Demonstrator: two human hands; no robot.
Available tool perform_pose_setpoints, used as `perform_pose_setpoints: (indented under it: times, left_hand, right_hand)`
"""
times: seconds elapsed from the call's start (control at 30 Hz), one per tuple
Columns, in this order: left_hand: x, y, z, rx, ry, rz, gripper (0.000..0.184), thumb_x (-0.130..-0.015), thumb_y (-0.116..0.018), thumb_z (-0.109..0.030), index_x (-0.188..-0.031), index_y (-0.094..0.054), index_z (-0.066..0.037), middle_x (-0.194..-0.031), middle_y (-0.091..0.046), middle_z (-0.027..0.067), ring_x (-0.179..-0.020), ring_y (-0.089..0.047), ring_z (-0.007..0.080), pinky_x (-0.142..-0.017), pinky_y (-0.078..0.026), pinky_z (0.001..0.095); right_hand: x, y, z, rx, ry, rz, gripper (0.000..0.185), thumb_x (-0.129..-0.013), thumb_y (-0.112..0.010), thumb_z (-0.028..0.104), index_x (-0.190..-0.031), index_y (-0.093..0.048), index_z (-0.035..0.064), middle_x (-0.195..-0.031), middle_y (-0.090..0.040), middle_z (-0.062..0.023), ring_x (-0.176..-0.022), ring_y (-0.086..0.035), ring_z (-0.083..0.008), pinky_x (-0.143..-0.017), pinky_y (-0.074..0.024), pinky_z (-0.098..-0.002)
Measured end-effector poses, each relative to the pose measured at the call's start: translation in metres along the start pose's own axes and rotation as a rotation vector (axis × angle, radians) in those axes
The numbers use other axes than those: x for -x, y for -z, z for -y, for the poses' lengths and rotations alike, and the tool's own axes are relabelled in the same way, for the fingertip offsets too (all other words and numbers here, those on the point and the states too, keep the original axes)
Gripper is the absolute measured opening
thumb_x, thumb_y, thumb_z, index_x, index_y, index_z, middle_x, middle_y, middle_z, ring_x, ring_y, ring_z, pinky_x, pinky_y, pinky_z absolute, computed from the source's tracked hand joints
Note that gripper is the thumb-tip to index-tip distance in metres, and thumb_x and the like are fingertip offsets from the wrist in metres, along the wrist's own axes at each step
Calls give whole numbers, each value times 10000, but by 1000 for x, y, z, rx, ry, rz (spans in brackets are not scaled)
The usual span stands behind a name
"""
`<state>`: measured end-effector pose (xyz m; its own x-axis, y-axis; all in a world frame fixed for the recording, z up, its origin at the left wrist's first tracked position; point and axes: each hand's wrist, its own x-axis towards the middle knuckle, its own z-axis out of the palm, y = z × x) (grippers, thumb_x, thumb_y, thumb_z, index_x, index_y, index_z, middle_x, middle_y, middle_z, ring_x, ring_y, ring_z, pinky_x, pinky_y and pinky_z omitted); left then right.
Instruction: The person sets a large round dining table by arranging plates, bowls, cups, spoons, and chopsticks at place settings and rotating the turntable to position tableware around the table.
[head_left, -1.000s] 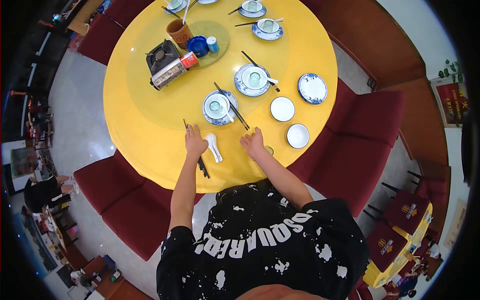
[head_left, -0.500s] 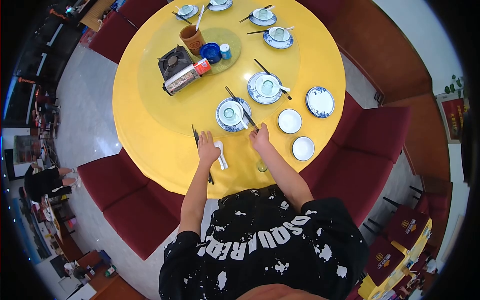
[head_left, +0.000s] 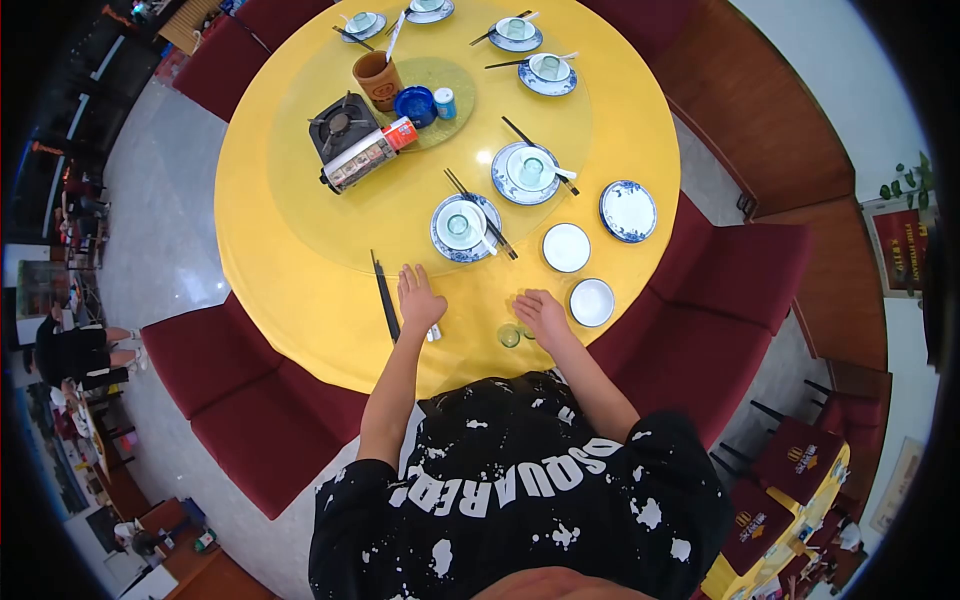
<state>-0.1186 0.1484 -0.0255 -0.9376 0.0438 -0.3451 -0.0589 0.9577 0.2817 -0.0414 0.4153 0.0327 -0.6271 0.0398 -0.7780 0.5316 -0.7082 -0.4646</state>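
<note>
My left hand (head_left: 418, 300) is spread above the near part of the yellow table (head_left: 290, 310), over white spoons (head_left: 434, 332) that it mostly covers. Just left of it lie black chopsticks (head_left: 384, 295). My right hand (head_left: 542, 315) has its fingers apart and holds nothing; green glass cups (head_left: 509, 335) are beside it. Beyond my hands, a place setting (head_left: 459, 226) has a blue-and-white plate, bowl, cup, white spoon and chopsticks. A second setting (head_left: 530, 172) is farther back. Two white bowls (head_left: 567, 248) (head_left: 592, 302) and stacked plates (head_left: 628, 211) are at the right.
On the glass turntable are a portable stove (head_left: 342, 125), a brown container (head_left: 377, 80), a blue bowl (head_left: 415, 105) and a small can (head_left: 444, 101). More settings line the far side. Dark red chairs (head_left: 255, 400) surround the table. A person (head_left: 75, 350) is at far left.
My right hand has drawn back from the chopsticks of the nearer setting toward the green cups. My left hand now covers more of the white spoons. The view has shifted slightly.
</note>
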Motion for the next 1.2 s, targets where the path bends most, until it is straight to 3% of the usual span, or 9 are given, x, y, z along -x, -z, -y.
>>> perform_pose_setpoints:
  times: [0.3,0.4,0.47,0.6,0.67,0.97,1.1,1.2]
  left_hand:
    - [-1,-11,-31,-69,-94,44,851,-743,-588,-256,-1503,-286,-25,-1547,-213,309,-1427,-245,445,-1135,-267,512]
    - [-10,3,-24,293,-215,16,814,-770,-598,-275,-1496,-310,-45,-1530,-244,316,-1400,-288,457,-1122,-294,524]
    - [-8,13,-14,131,-153,-83,810,-783,-602,-282,-1501,-303,-55,-1536,-243,301,-1413,-270,446,-1138,-274,517]
    - [-1,36,-11,-27,13,13,849,-788,-591,-306,-1534,-243,-98,-1583,-167,242,-1464,-176,399,-1180,-187,508]
    - [-2,35,-6,-96,2,106,885,-779,-586,-322,-1549,-203,-113,-1602,-109,230,-1479,-137,390,-1190,-153,512]
    - [-12,-10,-9,4,-139,49,874,-780,-594,-336,-1540,-233,-98,-1585,-141,265,-1467,-160,413,-1178,-192,501]
    - [2,7,-22,-29,-71,-56,882,-778,-599,-349,-1539,-233,-96,-1585,-141,265,-1461,-171,419,-1178,-190,505]
    - [10,12,-22,-16,-70,43,909,-774,-605,-350,-1549,-201,-102,-1604,-93,237,-1478,-110,412,-1184,-169,511]
  right_hand:
    - [31,34,-15,10,-31,0,426,-966,-483,250,-1246,-475,-71,-1157,-582,-208,-1079,-596,-301,-952,-500,-384]
    - [25,40,-17,11,-11,11,381,-952,-521,251,-1190,-517,-46,-1095,-613,-183,-1003,-622,-274,-890,-522,-363]
    - [18,41,-17,21,7,7,353,-941,-548,250,-1159,-534,-27,-1051,-631,-164,-953,-636,-257,-848,-532,-353]
    - [13,44,-3,73,82,-24,334,-930,-575,255,-1136,-550,-7,-999,-644,-140,-881,-650,-234,-793,-540,-337]
    - [4,46,4,118,121,-57,325,-933,-573,252,-1130,-556,-6,-991,-645,-134,-866,-652,-226,-780,-540,-329]
    - [-17,57,47,251,275,-115,301,-940,-569,242,-1121,-570,2,-933,-632,-96,-832,-633,-185,-758,-525,-291]
    - [-51,93,70,547,598,-388,354,-916,-590,221,-1154,-579,-41,-927,-637,-104,-808,-611,-155,-727,-506,-263]
    - [-75,109,115,671,698,-738,483,-858,-633,250,-1223,-544,-53,-1033,-653,-186,-953,-629,-284,-857,-489,-346]
